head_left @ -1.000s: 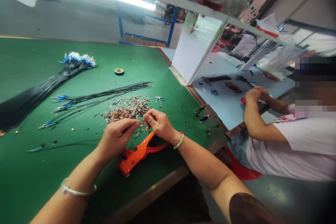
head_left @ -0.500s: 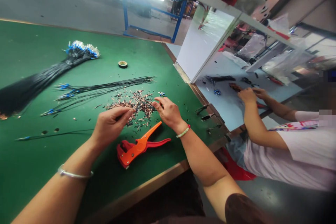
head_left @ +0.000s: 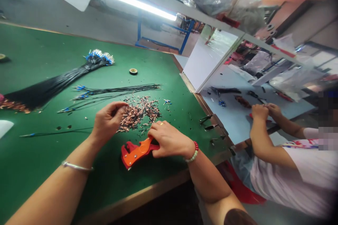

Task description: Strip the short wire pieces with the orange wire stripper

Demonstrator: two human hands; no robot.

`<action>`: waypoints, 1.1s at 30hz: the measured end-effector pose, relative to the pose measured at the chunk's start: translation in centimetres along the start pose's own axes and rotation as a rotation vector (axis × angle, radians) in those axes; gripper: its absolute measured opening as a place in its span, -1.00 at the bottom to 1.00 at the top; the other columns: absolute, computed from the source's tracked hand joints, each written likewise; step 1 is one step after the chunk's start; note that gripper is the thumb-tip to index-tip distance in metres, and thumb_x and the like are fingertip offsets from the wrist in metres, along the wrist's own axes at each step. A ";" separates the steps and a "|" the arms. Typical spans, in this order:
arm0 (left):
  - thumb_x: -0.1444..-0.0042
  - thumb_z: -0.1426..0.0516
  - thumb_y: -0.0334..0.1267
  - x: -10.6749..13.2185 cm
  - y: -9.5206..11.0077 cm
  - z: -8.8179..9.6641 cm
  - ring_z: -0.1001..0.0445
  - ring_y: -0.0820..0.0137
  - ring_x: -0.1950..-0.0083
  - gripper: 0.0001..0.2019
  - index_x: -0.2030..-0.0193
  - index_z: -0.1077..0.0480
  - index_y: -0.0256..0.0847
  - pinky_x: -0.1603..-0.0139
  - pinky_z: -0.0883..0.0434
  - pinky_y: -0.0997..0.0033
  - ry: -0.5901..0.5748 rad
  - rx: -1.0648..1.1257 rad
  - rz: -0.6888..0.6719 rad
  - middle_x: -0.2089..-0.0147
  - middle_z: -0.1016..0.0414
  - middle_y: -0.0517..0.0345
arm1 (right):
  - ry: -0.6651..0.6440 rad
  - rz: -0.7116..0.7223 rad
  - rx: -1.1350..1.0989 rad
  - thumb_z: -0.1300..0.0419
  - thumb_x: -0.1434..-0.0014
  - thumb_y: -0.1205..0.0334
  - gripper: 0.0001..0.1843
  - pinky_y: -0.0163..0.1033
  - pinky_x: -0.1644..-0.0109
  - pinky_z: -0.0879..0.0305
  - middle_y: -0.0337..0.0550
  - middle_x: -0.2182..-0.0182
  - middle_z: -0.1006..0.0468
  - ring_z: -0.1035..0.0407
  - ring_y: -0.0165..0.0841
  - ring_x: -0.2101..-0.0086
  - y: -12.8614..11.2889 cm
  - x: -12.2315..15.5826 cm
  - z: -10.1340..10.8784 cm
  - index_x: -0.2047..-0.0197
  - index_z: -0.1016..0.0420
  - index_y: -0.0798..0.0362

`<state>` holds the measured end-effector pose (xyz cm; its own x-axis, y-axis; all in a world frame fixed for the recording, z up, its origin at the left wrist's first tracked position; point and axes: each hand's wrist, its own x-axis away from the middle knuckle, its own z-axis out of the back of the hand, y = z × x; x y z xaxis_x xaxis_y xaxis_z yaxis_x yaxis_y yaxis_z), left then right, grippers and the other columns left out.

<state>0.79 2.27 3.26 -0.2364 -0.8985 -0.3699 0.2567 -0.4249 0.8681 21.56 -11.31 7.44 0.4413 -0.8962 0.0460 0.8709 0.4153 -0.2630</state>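
My left hand point(head_left: 109, 121) hangs curled above the green mat, just left of a heap of copper-coloured crimp terminals point(head_left: 139, 112). Nothing shows between its fingers. My right hand point(head_left: 169, 140) lies over an orange wire stripper point(head_left: 137, 153), its fingers around the tool's red-handled end. Loose black wires with blue terminals point(head_left: 116, 92) lie beyond the heap. Further left, a thick bundle of black wires point(head_left: 52, 86) ends in blue terminals. Scattered small bits dot the green mat point(head_left: 158, 65).
A tape roll point(head_left: 133, 71) sits on the mat. Several metal pliers point(head_left: 210, 123) rest by the bench's right edge. A co-worker's hands point(head_left: 264, 111) work at a white table point(head_left: 232, 123) to the right, which holds tools and wires. A white panel point(head_left: 208, 59) stands between the tables.
My right hand has dropped from the heap onto the orange wire stripper and covers its handles. My left hand has drawn back slightly from the heap. The view has shifted a little.
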 end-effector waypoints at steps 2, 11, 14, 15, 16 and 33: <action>-0.14 -0.17 -0.02 -0.1 -0.1 0.1 -0.47 0.42 0.32 -0.70 0.16 -0.55 -0.19 0.28 -0.42 0.44 0.028 0.016 -0.018 0.29 -0.58 0.13 | 0.072 -0.025 -0.232 -0.35 0.00 0.18 -0.63 -0.11 0.02 -0.29 -0.04 0.14 -0.49 -0.35 -0.24 0.18 1.4 0.0 0.5 0.12 -0.48 0.13; -0.16 -0.19 -0.01 0.3 1.1 -0.1 -0.47 0.42 0.33 -0.73 0.22 -0.56 -0.16 0.28 -0.44 0.43 0.064 0.048 -0.061 0.33 -0.56 0.17 | 0.267 -0.133 -1.638 -0.31 -0.16 -0.04 -0.45 -0.07 0.14 -0.47 -0.03 0.20 -0.57 -0.49 -0.29 0.32 3.4 -1.2 -0.7 -0.09 -0.47 0.17; -0.16 -0.22 -0.01 0.6 2.0 -0.1 -0.49 0.42 0.33 -0.73 0.22 -0.57 -0.16 0.29 -0.45 0.43 0.078 0.086 -0.047 0.32 -0.58 0.16 | 0.189 -0.161 -1.720 -0.41 -0.11 0.03 -0.43 -0.07 0.11 -0.50 -0.04 0.20 -0.59 -0.53 -0.28 0.30 3.5 -1.6 -1.4 -0.10 -0.51 0.18; -0.16 -0.22 -0.01 0.7 2.3 0.0 -0.50 0.41 0.32 -0.74 0.22 -0.58 -0.16 0.28 -0.46 0.42 0.082 0.101 -0.043 0.30 -0.60 0.15 | 0.160 -0.154 -1.736 -0.41 -0.11 0.03 -0.42 -0.07 0.10 -0.50 -0.04 0.20 -0.60 -0.54 -0.26 0.29 3.6 -1.6 -1.5 -0.11 -0.51 0.19; -0.15 -0.23 -0.01 0.7 2.5 0.0 -0.51 0.40 0.30 -0.74 0.22 -0.58 -0.16 0.26 -0.47 0.42 0.080 0.116 -0.039 0.29 -0.61 0.15 | 0.136 -0.146 -1.745 -0.42 -0.10 0.02 -0.40 -0.08 0.11 -0.50 -0.03 0.20 -0.61 -0.55 -0.25 0.28 3.7 -1.5 -1.5 -0.12 -0.51 0.19; -0.08 -0.28 0.07 0.7 3.7 0.4 -0.54 0.35 0.33 -0.68 0.26 -0.62 -0.14 0.27 -0.53 0.33 -0.145 0.264 0.024 0.32 -0.66 0.09 | -0.026 -0.092 -1.744 -0.38 -0.11 -0.11 -0.33 -0.10 0.24 -0.51 -0.01 0.31 -0.62 -0.53 -0.25 0.34 3.9 -1.4 -2.0 -0.10 -0.53 0.26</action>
<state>1.19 0.11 6.37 -0.3696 -0.8747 -0.3137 0.0157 -0.3434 0.9391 23.92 -8.77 4.39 0.4264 -0.8954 0.1287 -0.3339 -0.2880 -0.8975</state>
